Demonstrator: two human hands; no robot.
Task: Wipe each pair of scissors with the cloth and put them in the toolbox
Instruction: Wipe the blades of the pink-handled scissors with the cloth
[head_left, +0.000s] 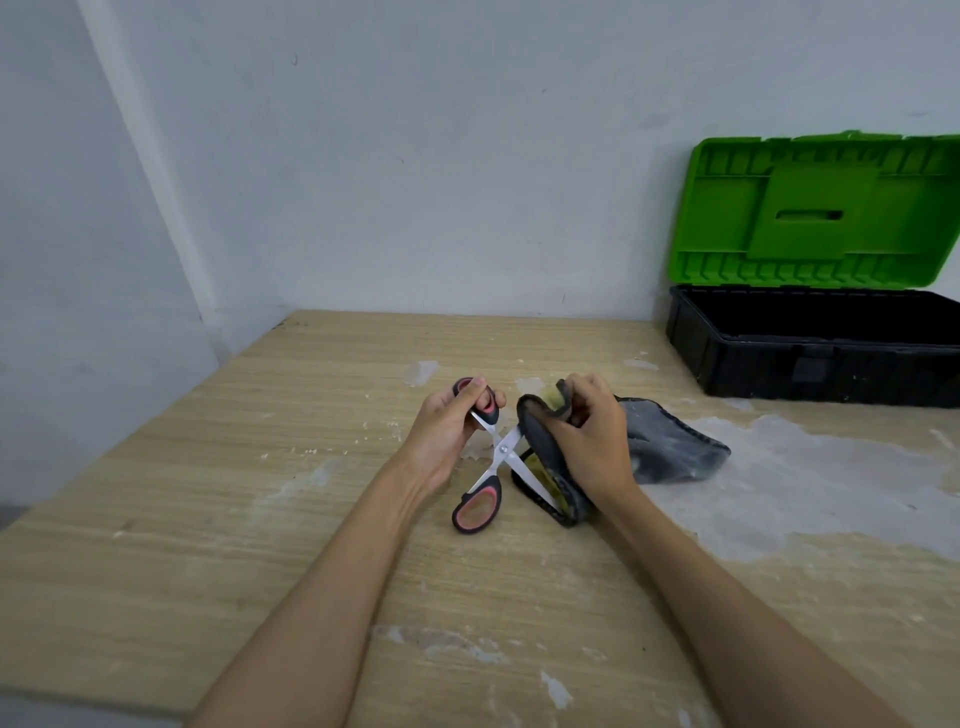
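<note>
Steel scissors (497, 451) between hands, cloth-wrapped blades

Green-lidded black toolbox (810, 358), grey cloth (670, 447)

Bright, polished metal blades on the scissors (500, 453), with matt black and pink plastic handles, one gripped by the left hand (445, 432). Under the right hand (592, 441), a soft dark grey cloth (670, 441) with stitched edging. Beneath both hands, a matt wood-grain table (208, 519), patchy with white residue. Beyond the right hand, a glossy green-lidded, black plastic toolbox (810, 353).
</note>
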